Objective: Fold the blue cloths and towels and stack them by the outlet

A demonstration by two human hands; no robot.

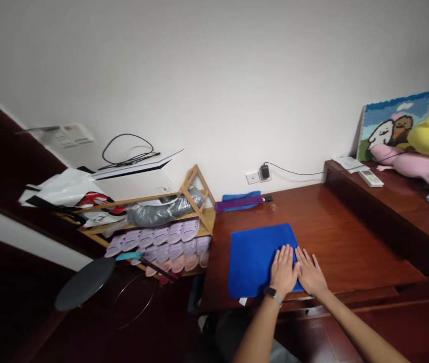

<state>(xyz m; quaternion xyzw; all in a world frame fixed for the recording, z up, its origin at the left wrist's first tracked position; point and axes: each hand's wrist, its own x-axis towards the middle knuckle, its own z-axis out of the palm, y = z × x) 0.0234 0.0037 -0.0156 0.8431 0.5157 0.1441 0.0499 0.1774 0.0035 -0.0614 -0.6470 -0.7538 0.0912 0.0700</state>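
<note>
A square blue cloth (pixel 254 259), towel-like and with a small white tag at its front edge, lies flat on the brown wooden desk (pixel 354 247). My left hand (pixel 284 271) rests palm down on the cloth's right part, fingers stretched out and holding nothing; a watch is on that wrist. Beside it, my right hand (pixel 310 272) lies flat at the cloth's right edge, partly over the bare desk, its fingers extended. The two hands meet near the thumbs. What lies under the palms is hidden.
Folded blue and purple cloths (pixel 239 202) lie at the desk's back left. A raised shelf (pixel 399 201) on the right holds a remote control (pixel 370 178), plush toys and a picture. Left of the desk stands a wooden rack (pixel 209 219) with several slippers, near a round dark stool (pixel 86 285).
</note>
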